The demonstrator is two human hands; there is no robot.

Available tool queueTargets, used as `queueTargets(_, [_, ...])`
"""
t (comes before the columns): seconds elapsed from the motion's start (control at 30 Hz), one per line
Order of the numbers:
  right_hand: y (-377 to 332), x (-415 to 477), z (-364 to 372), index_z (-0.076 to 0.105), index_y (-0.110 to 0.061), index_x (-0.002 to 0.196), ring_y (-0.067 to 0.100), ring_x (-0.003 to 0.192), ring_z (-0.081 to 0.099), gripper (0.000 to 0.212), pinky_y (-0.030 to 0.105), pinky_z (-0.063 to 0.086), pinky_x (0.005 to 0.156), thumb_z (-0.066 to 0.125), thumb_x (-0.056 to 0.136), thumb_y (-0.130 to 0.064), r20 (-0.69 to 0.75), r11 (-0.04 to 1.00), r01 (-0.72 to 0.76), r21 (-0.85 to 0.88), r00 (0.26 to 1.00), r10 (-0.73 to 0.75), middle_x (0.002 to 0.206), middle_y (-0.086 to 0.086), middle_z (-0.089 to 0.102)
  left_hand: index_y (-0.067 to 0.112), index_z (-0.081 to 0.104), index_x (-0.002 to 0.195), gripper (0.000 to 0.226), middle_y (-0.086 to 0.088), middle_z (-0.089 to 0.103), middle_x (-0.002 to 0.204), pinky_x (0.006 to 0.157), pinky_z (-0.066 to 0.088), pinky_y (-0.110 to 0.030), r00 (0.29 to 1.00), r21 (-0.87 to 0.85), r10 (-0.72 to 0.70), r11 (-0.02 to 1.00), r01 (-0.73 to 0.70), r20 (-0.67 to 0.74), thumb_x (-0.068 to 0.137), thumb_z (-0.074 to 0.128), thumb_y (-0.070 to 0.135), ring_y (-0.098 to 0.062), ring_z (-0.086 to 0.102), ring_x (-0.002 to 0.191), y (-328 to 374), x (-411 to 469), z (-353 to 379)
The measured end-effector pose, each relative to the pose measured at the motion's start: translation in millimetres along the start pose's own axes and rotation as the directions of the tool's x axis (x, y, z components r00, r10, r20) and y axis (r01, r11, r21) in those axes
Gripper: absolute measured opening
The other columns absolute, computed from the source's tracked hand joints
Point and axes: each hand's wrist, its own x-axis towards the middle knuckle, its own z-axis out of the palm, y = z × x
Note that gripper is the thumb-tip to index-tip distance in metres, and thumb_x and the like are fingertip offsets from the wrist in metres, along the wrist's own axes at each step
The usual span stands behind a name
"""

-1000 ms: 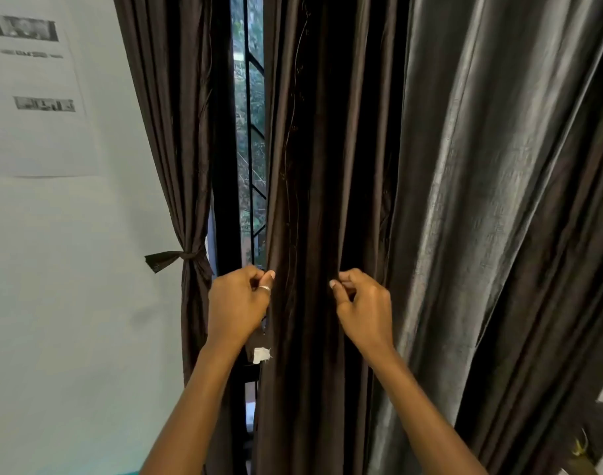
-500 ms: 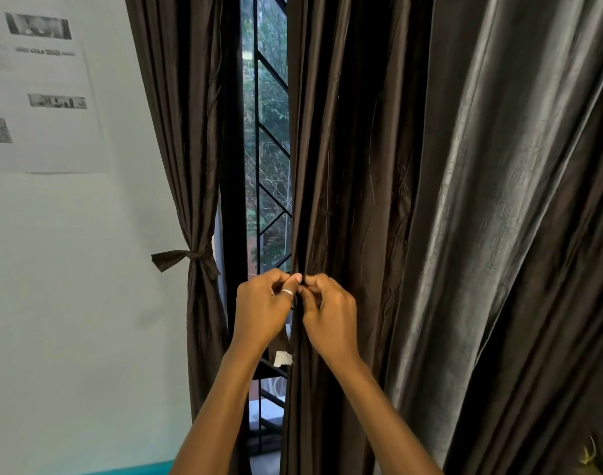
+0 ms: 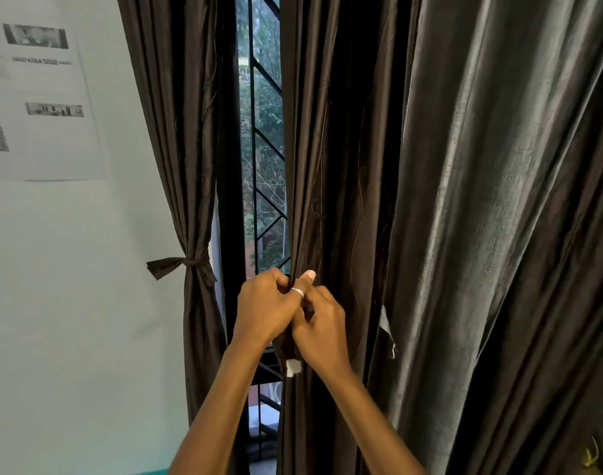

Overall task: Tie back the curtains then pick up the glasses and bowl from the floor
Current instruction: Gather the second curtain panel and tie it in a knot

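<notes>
A dark brown curtain panel hangs in the middle, gathered into folds at waist height. My left hand and my right hand are pressed together at its left edge, both pinching a dark fabric tie whose white-tagged end hangs below them. A silver ring shows on my left thumb. The left curtain is tied back with a knotted band. A wide grey-brown curtain hangs loose on the right. No glasses or bowl are in view.
Between the curtains a window with black metal bars shows green trees outside. A printed paper sheet is stuck to the pale wall on the left. A dark object sits at the bottom right corner.
My hands, first apart on either side of the middle curtain, came together at its left edge and now overlap on the tie. The gathered curtain has shifted right, widening the window gap.
</notes>
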Motion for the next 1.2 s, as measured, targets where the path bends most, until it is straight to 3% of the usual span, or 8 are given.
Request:
queueTargets(0.17, [-1,1,-6,0.069,-0.025,0.114,0.009,0.081,0.057,0.036,0.019,0.045,0.067,0.054,0.09,-0.003,0.124,1.0,-0.006,-0.019,0.992,0.008,0.089,-0.01,0.054,0.013,0.054,0.068,0.039,-0.005,0.059,0.059,0.06,0.052,-0.046,0.998,0.051,0.013,0.999,-0.01,-0.056,0.096,0.055,0.039,-0.019,0.058,0.056,-4,3,1])
queueTargets(0.27, [-1,4,-15,0.063,-0.025,0.133,0.006,0.098,0.062,0.052,0.021,0.053,0.083,0.053,0.09,0.0,0.181,1.0,0.001,-0.02,0.984,0.002,0.107,-0.008,0.064,0.013,0.051,0.068,0.037,-0.004,0.055,0.058,0.056,0.051,-0.045,0.996,0.096,0.05,0.994,-0.043,-0.07,0.098,0.054,0.035,-0.018,0.055,0.054,-7,5,1])
queueTargets(0.4, [5,13,-34,0.069,-0.017,0.124,0.011,0.104,0.066,0.036,0.036,0.056,0.093,0.06,0.091,-0.006,-0.201,0.985,-0.032,-0.168,0.98,-0.003,0.116,-0.004,0.069,0.012,0.051,0.069,0.037,-0.004,0.054,0.058,0.055,0.05,-0.045,0.992,0.129,0.095,0.988,-0.085,-0.077,0.098,0.055,0.034,-0.02,0.054,0.054,-13,7,-2])
queueTargets(0.57, [9,23,-65,0.056,-0.015,0.13,0.012,0.104,0.057,0.039,0.028,0.05,0.083,0.068,0.093,-0.02,-0.478,0.961,-0.179,-0.209,0.876,0.059,0.123,-0.003,0.052,0.01,0.052,0.07,0.037,-0.005,0.054,0.06,0.056,0.048,-0.044,0.992,0.131,0.114,0.986,-0.106,-0.061,0.098,0.057,0.033,-0.022,0.055,0.056,-18,8,-9])
queueTargets(0.7, [18,41,-81,0.051,-0.016,0.139,0.014,0.108,0.061,0.053,0.033,0.054,0.09,0.071,0.092,-0.03,-0.368,0.929,-0.29,-0.231,0.91,0.193,0.126,0.0,0.059,0.012,0.05,0.068,0.038,-0.004,0.052,0.057,0.054,0.046,-0.04,0.99,0.118,0.128,0.986,-0.121,-0.052,0.098,0.058,0.034,-0.02,0.053,0.054,-18,7,-9])
queueTargets(0.83, [22,53,-88,0.069,-0.015,0.118,0.01,0.089,0.069,0.027,0.031,0.059,0.082,0.07,0.094,-0.026,-0.203,0.939,-0.284,-0.192,0.948,0.245,0.099,-0.001,0.074,0.014,0.048,0.067,0.038,-0.003,0.051,0.056,0.054,0.046,-0.041,0.99,0.116,0.138,0.984,-0.133,-0.04,0.097,0.058,0.034,-0.019,0.052,0.053,-19,8,-10])
queueTargets(1.07, [37,64,-123,0.073,-0.005,0.1,0.026,0.094,0.07,0.018,0.021,0.038,0.07,0.071,0.092,-0.021,-0.343,0.881,-0.353,-0.314,0.908,0.242,0.091,0.011,0.076,0.01,0.053,0.069,0.036,-0.005,0.055,0.058,0.059,0.048,-0.039,0.988,0.158,0.109,0.983,-0.091,-0.113,0.097,0.059,0.032,-0.017,0.054,0.055,-38,19,-36])
queueTargets(1.2, [43,64,-132,0.073,-0.004,0.102,0.024,0.09,0.07,0.019,0.023,0.046,0.076,0.071,0.092,-0.021,-0.328,0.877,-0.326,-0.353,0.921,0.21,0.088,0.009,0.075,0.01,0.056,0.07,0.035,-0.004,0.057,0.058,0.059,0.048,-0.037,0.988,0.168,0.117,0.981,-0.099,-0.097,0.096,0.059,0.034,-0.015,0.055,0.055,-45,26,-41])
